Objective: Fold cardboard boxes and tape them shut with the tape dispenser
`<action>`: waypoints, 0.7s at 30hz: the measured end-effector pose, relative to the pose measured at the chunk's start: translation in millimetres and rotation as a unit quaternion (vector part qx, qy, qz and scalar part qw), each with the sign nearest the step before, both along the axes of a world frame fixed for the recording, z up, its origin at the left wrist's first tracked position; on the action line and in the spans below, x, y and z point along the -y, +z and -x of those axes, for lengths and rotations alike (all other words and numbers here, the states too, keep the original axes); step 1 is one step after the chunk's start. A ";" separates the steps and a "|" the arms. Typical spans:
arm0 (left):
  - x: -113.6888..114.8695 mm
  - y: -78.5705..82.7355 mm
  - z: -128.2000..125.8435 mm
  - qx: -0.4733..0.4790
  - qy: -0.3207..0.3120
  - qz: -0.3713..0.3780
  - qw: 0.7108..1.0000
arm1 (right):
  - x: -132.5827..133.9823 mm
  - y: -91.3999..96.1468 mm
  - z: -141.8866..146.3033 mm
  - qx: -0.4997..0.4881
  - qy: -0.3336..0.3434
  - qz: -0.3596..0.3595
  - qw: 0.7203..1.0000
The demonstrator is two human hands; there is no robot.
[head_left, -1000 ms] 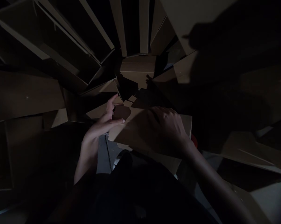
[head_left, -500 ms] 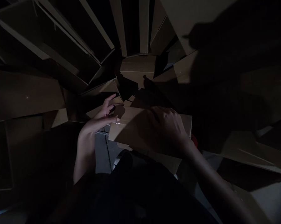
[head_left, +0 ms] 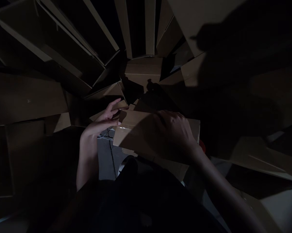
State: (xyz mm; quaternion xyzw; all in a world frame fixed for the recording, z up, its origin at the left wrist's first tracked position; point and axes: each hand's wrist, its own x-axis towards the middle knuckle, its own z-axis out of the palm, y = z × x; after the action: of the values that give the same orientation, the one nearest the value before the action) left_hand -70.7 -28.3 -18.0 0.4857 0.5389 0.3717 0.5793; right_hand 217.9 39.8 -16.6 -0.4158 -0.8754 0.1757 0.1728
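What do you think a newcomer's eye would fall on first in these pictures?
Two bare hands stand out at the centre: the right hand lies on top of a cardboard box, and the left hand sits at its left end. Dim cardboard boxes fan out all around, with a large dark shadow across the upper right.
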 end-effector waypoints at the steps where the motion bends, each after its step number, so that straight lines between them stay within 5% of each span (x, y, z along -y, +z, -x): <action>1: -0.3 -0.7 0.3 0.006 -0.001 -0.005 1.000 | 0.1 -0.1 -0.1 0.000 0.000 -0.001 1.000; 14: 1.1 -1.8 3.6 0.020 -0.019 -0.013 1.000 | 0.0 -0.1 0.4 0.004 -0.003 -0.001 1.000; 21: 2.8 -6.0 -7.7 -0.058 0.108 0.014 0.992 | -0.6 -1.9 -0.3 0.009 -0.003 -0.012 1.000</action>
State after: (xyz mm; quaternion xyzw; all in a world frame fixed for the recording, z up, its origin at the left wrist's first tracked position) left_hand -63.1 -31.2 -24.0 0.4376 0.6256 0.3959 0.5103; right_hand 218.2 40.4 -18.5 -0.4177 -0.8778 0.1613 0.1703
